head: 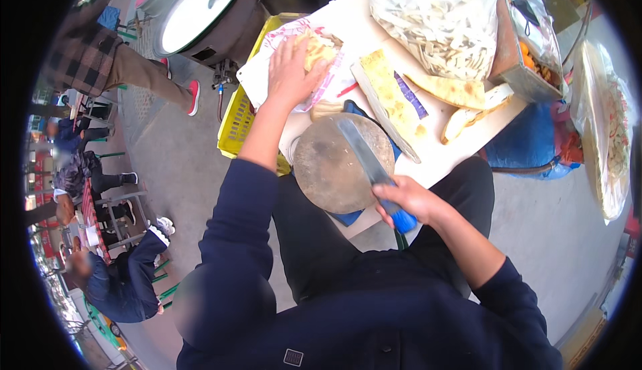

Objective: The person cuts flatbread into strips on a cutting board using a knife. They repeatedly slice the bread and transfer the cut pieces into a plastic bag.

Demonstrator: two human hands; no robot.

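My left hand point(293, 76) lies over a piece of flatbread point(321, 55) on a printed plastic bag point(328, 81), thumb spread from the fingers; any grip on the bread is not visible. In my right hand point(409, 200) is a long knife point(362, 146) by its blue handle, the blade slanting over a round wooden chopping board point(326, 169). That board sits on the near part of a white table point(308, 131), close to my knees. Beyond it lies a long slab of flatbread point(383, 91), and to its right are further bread pieces point(446, 89).
A large clear bag of cut strips point(436, 29) stands at the far right of the table beside an open box point(531, 64). To the left are a yellow crate point(241, 124) and a large pot of white liquid point(200, 16). People sit and walk at far left.
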